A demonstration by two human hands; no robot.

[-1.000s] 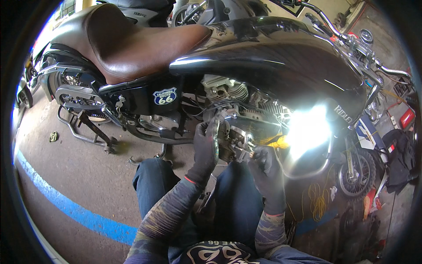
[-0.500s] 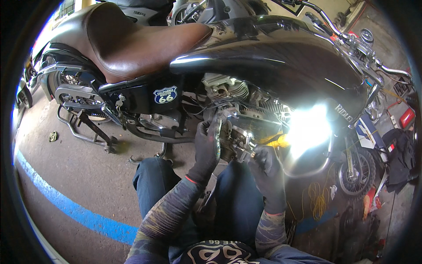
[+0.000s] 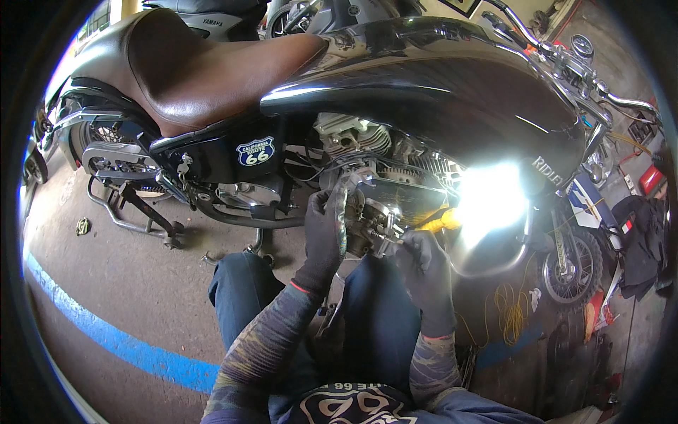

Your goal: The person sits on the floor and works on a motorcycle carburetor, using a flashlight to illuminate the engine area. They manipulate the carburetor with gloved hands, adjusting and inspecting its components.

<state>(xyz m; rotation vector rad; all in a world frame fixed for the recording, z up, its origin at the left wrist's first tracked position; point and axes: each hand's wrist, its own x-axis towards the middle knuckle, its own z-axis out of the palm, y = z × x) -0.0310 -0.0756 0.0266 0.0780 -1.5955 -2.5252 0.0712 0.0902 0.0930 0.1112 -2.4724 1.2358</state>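
My left hand (image 3: 323, 230), in a dark glove, is closed on the left side of a metal carburetor-like assembly (image 3: 371, 222) below the black motorcycle's engine cylinders (image 3: 357, 138). My right hand (image 3: 424, 263), also gloved, pinches a small slim metal piece (image 3: 390, 242) at the assembly's lower right; whether it is a tool or a fitting I cannot tell. A yellow-handled work light (image 3: 439, 222) shines brightly just above and right of that hand, washing out part of the engine. The brown seat (image 3: 205, 78) and glossy tank (image 3: 424, 81) are above.
My knees (image 3: 240, 283) are below the engine. A stand (image 3: 141, 215) supports the rear at left. Yellow cord (image 3: 512, 314) lies on the floor at right, beside dark fabric (image 3: 632, 247) and another wheel (image 3: 572, 272). Other motorcycles (image 3: 332, 18) stand behind.
The view has shifted slightly, so the motorcycle appears a little further left. Both hands stay at the assembly, with only slight movement of the right fingers.
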